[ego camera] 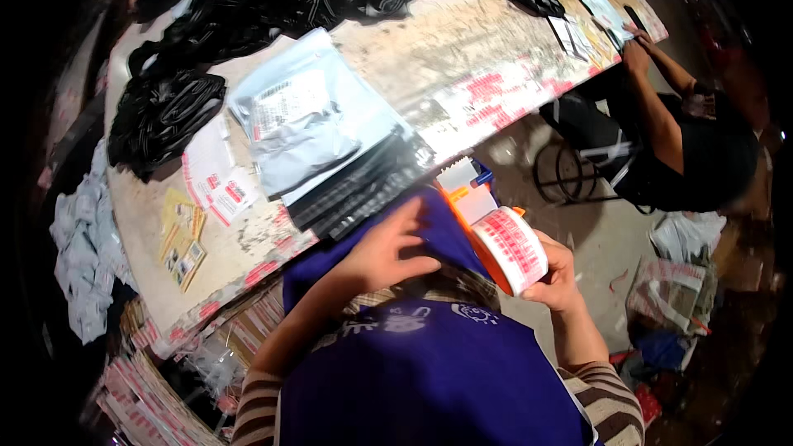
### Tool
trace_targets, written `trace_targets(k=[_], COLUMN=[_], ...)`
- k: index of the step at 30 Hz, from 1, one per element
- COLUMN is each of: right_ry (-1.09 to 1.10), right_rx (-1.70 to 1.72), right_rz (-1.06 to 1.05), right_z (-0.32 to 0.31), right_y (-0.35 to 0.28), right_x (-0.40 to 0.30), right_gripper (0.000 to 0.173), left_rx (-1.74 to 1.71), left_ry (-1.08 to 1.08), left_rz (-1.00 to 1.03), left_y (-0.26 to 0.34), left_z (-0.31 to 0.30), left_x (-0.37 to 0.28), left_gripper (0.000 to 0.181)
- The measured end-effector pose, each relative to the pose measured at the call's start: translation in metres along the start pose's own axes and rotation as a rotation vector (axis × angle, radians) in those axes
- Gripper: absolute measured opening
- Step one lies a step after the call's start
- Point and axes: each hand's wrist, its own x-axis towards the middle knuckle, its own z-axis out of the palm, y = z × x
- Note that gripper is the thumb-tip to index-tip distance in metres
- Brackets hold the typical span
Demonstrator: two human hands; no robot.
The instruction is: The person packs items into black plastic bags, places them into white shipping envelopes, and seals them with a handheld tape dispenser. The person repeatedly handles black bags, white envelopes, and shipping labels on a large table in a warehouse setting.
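Note:
My right hand (556,275) grips an orange hand-held tape dispenser (482,254) from the right side. On it sits a thick roll of white packing tape (511,248) with red print, and a tape end stretches up to the toothed edge. My left hand (396,248) hovers over my purple apron (409,371), empty, fingers apart, left of the dispenser. Beyond it, at the table edge, lies a pale plastic mailing bag (303,148) with a printed label, partly folded over. Black plastic film (365,189) shows beneath that bag and reaches over the edge.
Black plastic bags (248,0) pile along the back of the worktable (427,31). Printed white slips (223,183) and yellow cards (183,235) lie at left. A co-worker (712,136) sits at the right end. Flattened cardboard (148,402) is stacked below; filled bags (672,285) stand on the floor.

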Motion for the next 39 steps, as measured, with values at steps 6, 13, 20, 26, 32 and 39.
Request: trace_targets(k=[6,13,20,26,32,39], right_ry=[-0.217,0.111,-0.234,-0.535,-0.75,-0.799], right_rx=[1.284,-0.65,-0.851,-0.812,-0.74,-0.699], right_rz=[-0.04,-0.435,-0.384,-0.48,-0.346,-0.034], right_z=[0.059,0.074,0.117,0.084,0.077,0.072], right_y=[0.062,0.006,0.006,-0.032,-0.046,-0.059], right_x=[0.038,0.057,0.114,0.141,0.176,0.221], right_gripper=[0.064,0.066,0.09,0.086,0.087,0.079], left_rx=[-0.867,-0.724,-0.417,-0.142,-0.321,0.147], left_ry=[-0.277,0.42,0.373,0.742,0.491,1.141], left_rz=[0.309,0.523,0.383,0.451,0.394,0.467], left_y=[-0.011,-0.006,-0.016,0.019,0.042,0.016], left_z=[0.025,0.006,0.003,-0.071,-0.065,-0.076], left_x=[0.008,-0.032,-0.047,-0.088,-0.052,-0.04], left_gripper=[0.085,0.052,0.035,0.024,0.015,0.002])
